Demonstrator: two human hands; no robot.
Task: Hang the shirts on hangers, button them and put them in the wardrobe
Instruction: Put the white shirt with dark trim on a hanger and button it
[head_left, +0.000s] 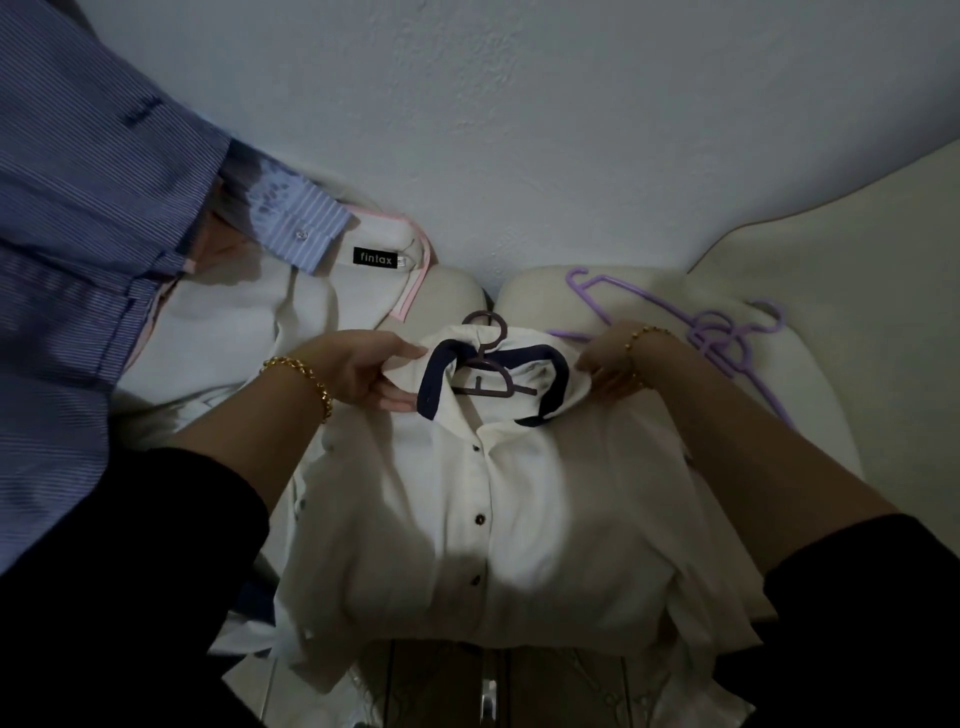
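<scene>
We see a room in a home: cream upholstered cushions (779, 291) stand against a plain textured wall (519, 130). A white shirt (493, 519) and lilac plastic hangers (722, 332) lie on them, a blue striped shirt (78, 260) beside.

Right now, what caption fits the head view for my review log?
The left hand and right hand grip the navy-trimmed collar of a white shirt on a dark hanger, beside purple hangers.

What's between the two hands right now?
Head view: between the left hand and right hand lies the navy-trimmed collar of the white shirt, with the dark hanger inside it.
</scene>
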